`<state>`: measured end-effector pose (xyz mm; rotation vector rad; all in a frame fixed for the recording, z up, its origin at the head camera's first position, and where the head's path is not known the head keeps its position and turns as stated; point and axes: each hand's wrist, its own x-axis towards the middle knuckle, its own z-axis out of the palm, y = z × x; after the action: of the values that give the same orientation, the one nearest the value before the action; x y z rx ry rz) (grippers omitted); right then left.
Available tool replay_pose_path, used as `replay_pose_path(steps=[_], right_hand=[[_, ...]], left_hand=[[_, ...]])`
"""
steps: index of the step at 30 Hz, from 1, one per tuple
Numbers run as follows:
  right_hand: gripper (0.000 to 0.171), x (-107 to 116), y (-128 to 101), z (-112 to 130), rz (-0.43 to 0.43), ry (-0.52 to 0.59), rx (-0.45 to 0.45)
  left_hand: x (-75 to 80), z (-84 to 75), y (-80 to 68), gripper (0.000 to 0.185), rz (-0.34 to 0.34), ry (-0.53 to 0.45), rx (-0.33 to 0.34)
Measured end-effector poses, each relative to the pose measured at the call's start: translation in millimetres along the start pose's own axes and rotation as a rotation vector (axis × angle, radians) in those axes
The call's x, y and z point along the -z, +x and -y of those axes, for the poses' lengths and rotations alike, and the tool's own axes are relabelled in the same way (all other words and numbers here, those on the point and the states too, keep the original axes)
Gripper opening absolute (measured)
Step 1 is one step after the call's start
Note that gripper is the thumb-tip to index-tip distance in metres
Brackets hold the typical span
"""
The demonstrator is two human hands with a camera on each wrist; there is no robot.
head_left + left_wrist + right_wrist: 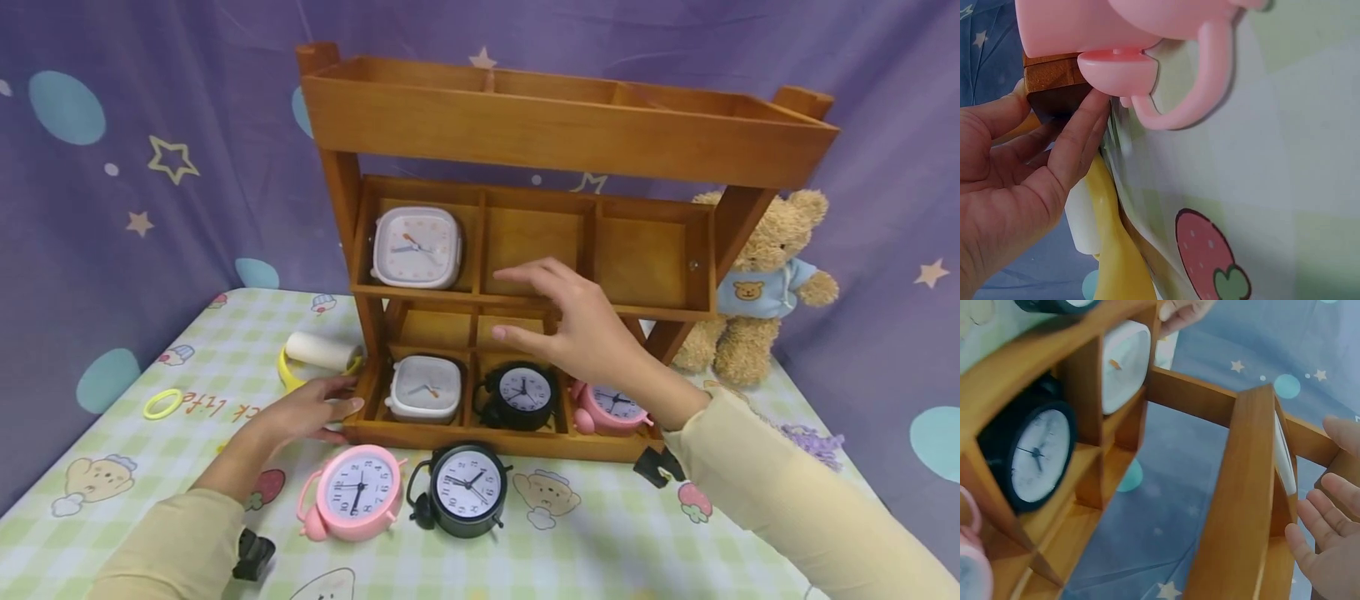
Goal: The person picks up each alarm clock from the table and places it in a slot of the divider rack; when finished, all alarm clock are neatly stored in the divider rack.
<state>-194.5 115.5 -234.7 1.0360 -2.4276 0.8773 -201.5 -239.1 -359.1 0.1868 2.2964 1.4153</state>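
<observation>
A three-tier wooden rack point(570, 142) stands on the table. My left hand point(311, 408) holds its lower left corner, thumb and fingers on either side of the wood in the left wrist view. My right hand point(577, 321) hovers before the rack's middle tier, fingers spread, nothing in it. One white alarm clock point(416, 248) sits in that tier's left compartment. Below are another white clock point(425, 388), a black clock point(522, 394) and a pink clock point(611, 408), partly behind the right forearm. In front lie a pink twin-bell clock point(360, 492) and a black one point(467, 490).
A teddy bear point(765, 283) sits behind the rack's right side. Left of the rack lie a white roller with a yellow handle point(322, 352) and a yellow-green ring point(162, 404). Purple flowers point(813, 446) lie at the right edge of the checked tablecloth point(600, 550).
</observation>
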Motion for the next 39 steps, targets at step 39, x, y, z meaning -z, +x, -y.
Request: replay_pose_path(steps=[39], right_hand=[[0.068,-82,-122,-18,0.306,0.252,-0.285]], left_hand=[[0.3,-3.2,0.5,0.062,0.018,-0.004,0.038]])
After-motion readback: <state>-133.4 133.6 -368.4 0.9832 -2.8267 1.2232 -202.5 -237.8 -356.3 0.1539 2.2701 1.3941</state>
